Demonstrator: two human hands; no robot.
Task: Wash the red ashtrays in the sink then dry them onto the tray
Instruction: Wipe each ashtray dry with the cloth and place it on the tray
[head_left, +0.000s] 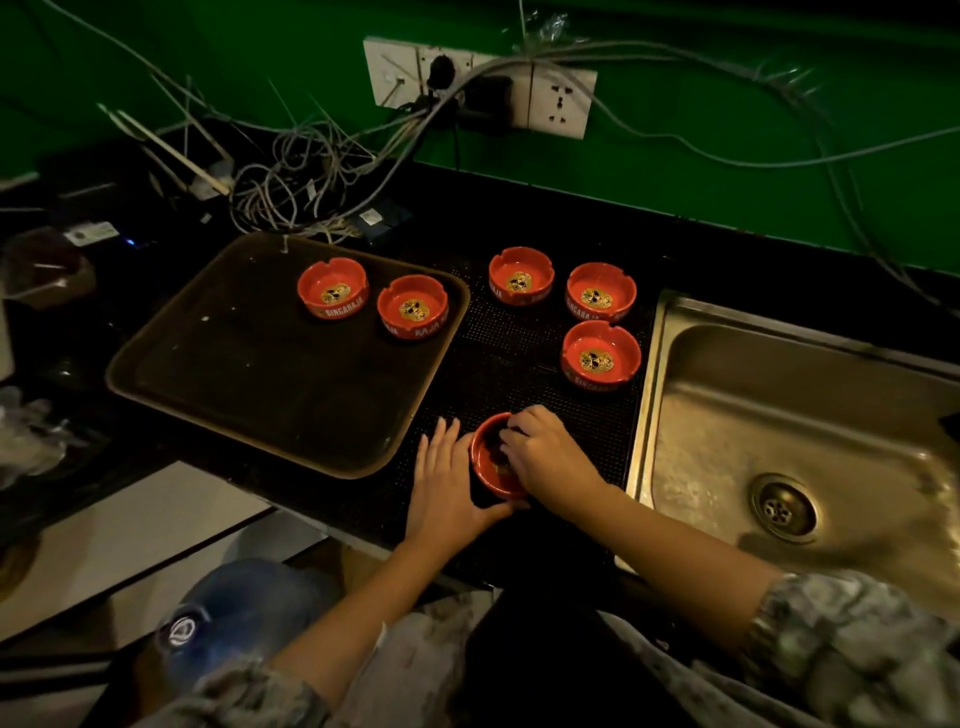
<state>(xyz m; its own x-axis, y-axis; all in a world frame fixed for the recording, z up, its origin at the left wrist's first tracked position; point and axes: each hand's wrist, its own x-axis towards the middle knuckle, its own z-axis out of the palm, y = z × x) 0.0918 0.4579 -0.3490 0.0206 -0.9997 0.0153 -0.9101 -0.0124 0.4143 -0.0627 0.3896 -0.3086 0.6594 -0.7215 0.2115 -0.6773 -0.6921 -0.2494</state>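
Observation:
A red ashtray (491, 460) stands near the front edge of the black mat (519, 343). My left hand (447, 480) lies against its left side, fingers straight, thumb curving under its front. My right hand (545, 454) grips its right rim with curled fingers reaching inside. Two red ashtrays (332, 287) (413, 306) sit at the far right of the brown tray (249, 364). Three more red ashtrays (521, 275) (601, 292) (601, 354) stand on the mat between the tray and the steel sink (800, 415).
The sink's drain (783, 508) is at its near middle. A tangle of cables (306, 182) and a wall socket strip (483, 85) lie behind the tray. A blue water-bottle top (244, 608) stands below the counter edge. Dark clutter fills the far left.

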